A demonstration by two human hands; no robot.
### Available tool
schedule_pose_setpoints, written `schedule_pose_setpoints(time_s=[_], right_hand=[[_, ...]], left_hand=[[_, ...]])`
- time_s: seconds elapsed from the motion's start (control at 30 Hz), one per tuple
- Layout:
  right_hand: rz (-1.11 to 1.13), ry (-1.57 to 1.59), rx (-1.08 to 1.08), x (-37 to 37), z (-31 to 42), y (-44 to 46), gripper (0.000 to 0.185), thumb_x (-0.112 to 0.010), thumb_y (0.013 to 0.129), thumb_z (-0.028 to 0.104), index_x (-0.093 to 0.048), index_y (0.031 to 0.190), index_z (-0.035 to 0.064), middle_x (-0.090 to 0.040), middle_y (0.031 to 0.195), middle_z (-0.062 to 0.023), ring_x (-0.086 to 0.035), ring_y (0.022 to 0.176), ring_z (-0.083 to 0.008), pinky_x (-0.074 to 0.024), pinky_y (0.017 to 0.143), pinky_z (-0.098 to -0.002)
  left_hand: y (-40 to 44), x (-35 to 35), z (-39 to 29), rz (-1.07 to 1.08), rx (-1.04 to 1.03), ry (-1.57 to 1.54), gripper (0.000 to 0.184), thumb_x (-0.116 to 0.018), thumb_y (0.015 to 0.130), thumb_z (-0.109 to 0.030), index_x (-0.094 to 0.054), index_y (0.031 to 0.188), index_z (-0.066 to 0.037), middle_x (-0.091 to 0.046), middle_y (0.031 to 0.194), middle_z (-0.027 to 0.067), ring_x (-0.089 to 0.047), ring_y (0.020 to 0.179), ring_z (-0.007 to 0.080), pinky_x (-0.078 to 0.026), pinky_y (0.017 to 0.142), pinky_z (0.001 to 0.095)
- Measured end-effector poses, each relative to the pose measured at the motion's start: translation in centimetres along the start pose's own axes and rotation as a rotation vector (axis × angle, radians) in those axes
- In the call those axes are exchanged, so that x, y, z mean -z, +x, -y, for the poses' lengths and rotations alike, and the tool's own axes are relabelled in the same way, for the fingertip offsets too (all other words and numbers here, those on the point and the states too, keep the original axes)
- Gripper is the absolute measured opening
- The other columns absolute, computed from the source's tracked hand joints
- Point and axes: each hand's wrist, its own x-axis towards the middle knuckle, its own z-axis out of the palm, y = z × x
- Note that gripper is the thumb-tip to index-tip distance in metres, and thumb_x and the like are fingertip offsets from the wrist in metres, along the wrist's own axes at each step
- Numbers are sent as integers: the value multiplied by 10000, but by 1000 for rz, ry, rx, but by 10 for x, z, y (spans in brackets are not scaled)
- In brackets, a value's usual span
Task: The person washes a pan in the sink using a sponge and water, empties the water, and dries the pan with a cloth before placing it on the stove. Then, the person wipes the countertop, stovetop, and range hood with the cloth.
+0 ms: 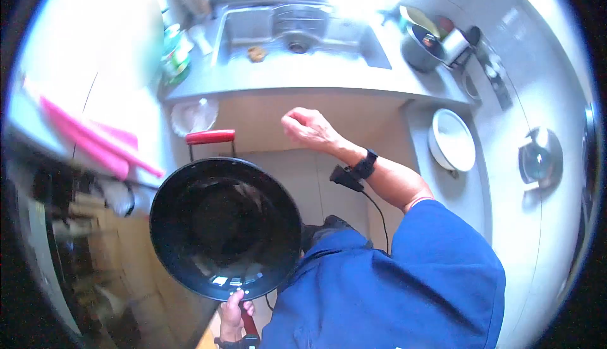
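My left hand [232,318] is wrapped round the dark red handle of a black wok [224,222], its thumb resting on the rim. The wok faces up towards me, its inside dark and shiny with light reflections near the handle. A red side grip [210,136] on two thin rods juts from the wok's far edge. My right hand [308,128], with a black watch on the wrist, is raised in front of the counter with its fingers curled in. Nothing shows in it, and it stays apart from the wok.
Ahead is a steel sink [303,64] with a brown lump [257,54] inside. A dark pot [422,48] stands to its right, a green bottle [176,58] to its left. A white basin [451,140] sits on the right ledge. Pink cloth [95,135] lies left.
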Motion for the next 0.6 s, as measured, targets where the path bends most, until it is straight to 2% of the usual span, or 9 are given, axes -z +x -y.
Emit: schedule_pose_setpoints(time_s=[0.07, 0.13, 0.2, 0.3, 0.43, 0.53, 0.6], right_hand=[[-38, -74, -139, 49, -21, -33, 374, -597, 964, 339, -654, 1063, -16, -704, 898, -126, -667, 799, -210, -542, 747, -352], [-82, 42, -344, 96, -30, -69, 380, -589, 970, 350, -651, 1065, -13, -696, 882, -93, -653, 753, -169, -543, 699, -330], [-141, 144, -480, 135, -45, -116, 383, -582, 976, 359, -648, 1071, -6, -684, 867, -63, -636, 714, -131, -538, 648, -305], [-215, 229, -642, 189, -75, -172, 372, -570, 984, 366, -637, 1108, 22, -663, 851, -31, -614, 679, -99, -513, 541, -261], [-304, 303, -729, 232, -119, -210, 386, -569, 991, 385, -609, 1152, 36, -649, 870, -28, -608, 658, -106, -510, 533, -260], [-433, 392, -749, 294, -144, -192, 487, -548, 999, 452, -558, 1235, 26, -663, 917, -76, -646, 691, -139, -554, 574, -297], [-582, 410, -690, 336, -184, -174, 503, -525, 1004, 488, -557, 1187, 21, -649, 922, -99, -641, 676, -160, -562, 546, -315]], left_hand=[[-4, -11, -26, 46, -9, 38, 193, -528, 973, -237, -544, 885, -66, -505, 606, 46, -521, 490, 201, -468, 476, 358], [-13, -31, -49, 13, -25, 86, 188, -541, 961, -241, -548, 894, -65, -495, 586, 34, -508, 468, 199, -468, 450, 362], [-21, -53, -57, 24, -44, 149, 226, -537, 949, -276, -547, 827, -86, -494, 576, 32, -499, 463, 197, -459, 467, 370], [-44, -117, -87, -10, -39, 232, 226, -563, 1009, -321, -579, 927, -111, -487, 636, -2, -480, 541, 137, -419, 500, 273], [-36, -179, -112, -20, -21, 204, 220, -539, 1015, -310, -560, 892, -128, -448, 612, -28, -432, 514, 125, -387, 488, 267], [-9, -234, -144, 9, -57, 248, 218, -538, 1012, -311, -558, 889, -133, -431, 600, -36, -413, 506, 120, -380, 485, 284], [5, -266, -159, 4, -44, 230, 210, -539, 1005, -310, -554, 886, -139, -402, 585, -41, -390, 495, 120, -366, 491, 288]])
